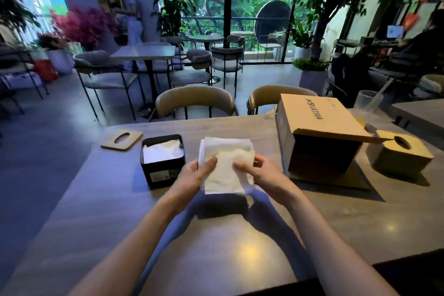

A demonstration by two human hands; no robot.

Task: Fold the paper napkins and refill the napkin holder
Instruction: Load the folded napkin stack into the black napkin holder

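Both hands, left hand (pixel 197 172) and right hand (pixel 258 170), pinch napkins (pixel 225 163) beside the napkin-filled black holder (pixel 162 166).

Open tabletop (pixel 228 247) near, between and under both forearms. Left of centre, blocked by black napkin holder (pixel 162 161), wooden lid (pixel 121 140) lying flat beyond. Right, walled off by open cardboard box (pixel 319 137) and wooden tissue box (pixel 403 154). Clear strip between holder and box, toward far edge.

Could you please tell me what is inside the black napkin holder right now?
White napkins fill the black napkin holder nearly to its rim; its wooden lid lies off beside it. How deep the stack goes is hidden by the walls.
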